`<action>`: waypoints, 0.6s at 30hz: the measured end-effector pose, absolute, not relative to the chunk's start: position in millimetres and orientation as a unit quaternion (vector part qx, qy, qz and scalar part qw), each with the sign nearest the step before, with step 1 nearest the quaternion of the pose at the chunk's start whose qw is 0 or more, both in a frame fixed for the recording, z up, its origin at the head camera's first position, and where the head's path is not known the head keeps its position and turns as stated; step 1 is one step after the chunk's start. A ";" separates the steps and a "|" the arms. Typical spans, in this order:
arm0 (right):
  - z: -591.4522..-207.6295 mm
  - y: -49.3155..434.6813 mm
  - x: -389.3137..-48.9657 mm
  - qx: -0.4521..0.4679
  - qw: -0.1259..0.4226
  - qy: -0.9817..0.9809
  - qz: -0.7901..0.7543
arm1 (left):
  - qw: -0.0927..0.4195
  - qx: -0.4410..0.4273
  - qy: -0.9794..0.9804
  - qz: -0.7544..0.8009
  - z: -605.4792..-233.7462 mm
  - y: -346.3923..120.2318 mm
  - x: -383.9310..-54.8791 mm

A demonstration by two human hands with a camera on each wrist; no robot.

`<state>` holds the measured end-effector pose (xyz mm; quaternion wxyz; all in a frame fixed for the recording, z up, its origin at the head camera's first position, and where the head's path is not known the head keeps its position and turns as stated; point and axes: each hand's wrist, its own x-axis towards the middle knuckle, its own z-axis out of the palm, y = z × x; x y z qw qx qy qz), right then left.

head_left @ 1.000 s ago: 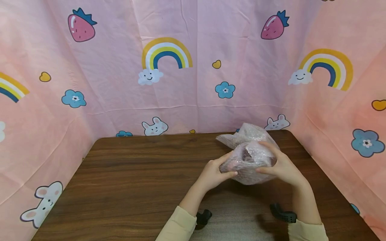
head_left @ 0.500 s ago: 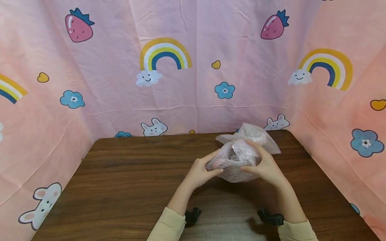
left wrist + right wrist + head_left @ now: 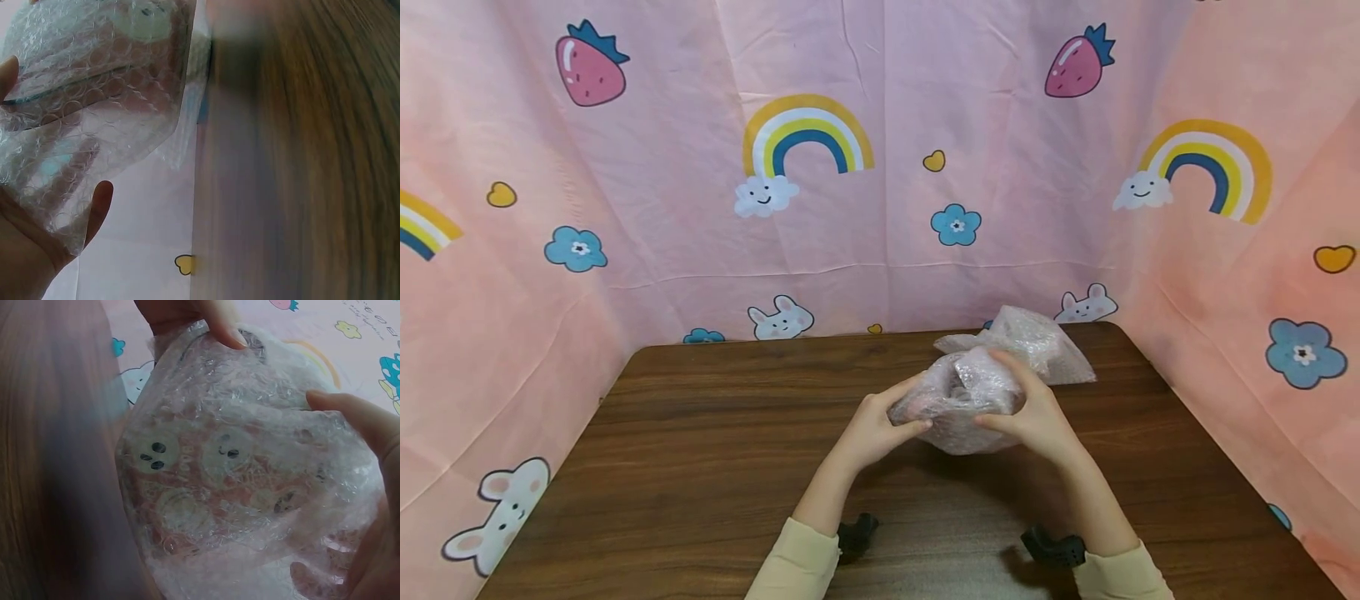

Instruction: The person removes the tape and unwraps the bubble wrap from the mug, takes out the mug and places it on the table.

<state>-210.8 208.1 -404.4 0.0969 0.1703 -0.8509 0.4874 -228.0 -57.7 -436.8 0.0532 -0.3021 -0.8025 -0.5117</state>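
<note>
A bundle of clear bubble wrap (image 3: 958, 432) is held between both hands, right of the table's middle, with a dark gap among the folds on top. Through the plastic in the right wrist view, the wrapped thing (image 3: 219, 478) shows a pinkish surface printed with pale round cartoon faces; its kind cannot be told. The left hand (image 3: 874, 432) grips the left side, thumb in front and fingers behind. On the opposite side the right hand (image 3: 1036, 415) grips it with spread fingers, thumb toward the front. Bubble wrap (image 3: 119, 119) fills much of the left wrist view.
Behind the bundle, a second piece of bubble wrap (image 3: 1037, 343) lies near the table's back right corner. The dark wooden table (image 3: 715, 450) is bordered by pink printed cloth (image 3: 700, 225) at the back and sides. Black wrist devices (image 3: 1054, 548) sit by the sleeves.
Both hands have carried the bubble-wrapped bundle to the left, away from the second piece of bubble wrap, which stays in place and now shows more. Their grip looks the same.
</note>
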 end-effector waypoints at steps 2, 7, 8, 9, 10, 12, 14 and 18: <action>-404.5 204.4 -210.3 0.169 0.094 -0.852 0.486 | 0.050 -0.297 -0.804 -0.513 -431.8 -60.4 -223.9; -407.7 193.8 -211.0 0.162 0.092 -0.854 0.486 | 0.034 -0.286 -0.809 -0.512 -425.4 -69.5 -218.7; -408.9 191.7 -211.3 0.160 0.092 -0.853 0.487 | 0.034 -0.287 -0.808 -0.513 -425.7 -71.8 -219.0; -410.2 189.8 -211.7 0.160 0.095 -0.853 0.488 | 0.033 -0.285 -0.809 -0.514 -431.5 -74.3 -222.6; -411.1 187.6 -211.6 0.159 0.096 -0.852 0.489 | 0.033 -0.283 -0.808 -0.515 -436.9 -76.4 -225.9; -413.5 183.8 -211.8 0.162 0.101 -0.852 0.488 | 0.035 -0.282 -0.807 -0.517 -439.6 -80.8 -226.9; -415.5 179.8 -211.8 0.165 0.105 -0.851 0.486 | 0.032 -0.280 -0.809 -0.515 -441.8 -85.0 -227.3; -419.8 172.4 -211.8 0.170 0.108 -0.849 0.489 | 0.027 -0.281 -0.811 -0.512 -445.2 -93.1 -227.7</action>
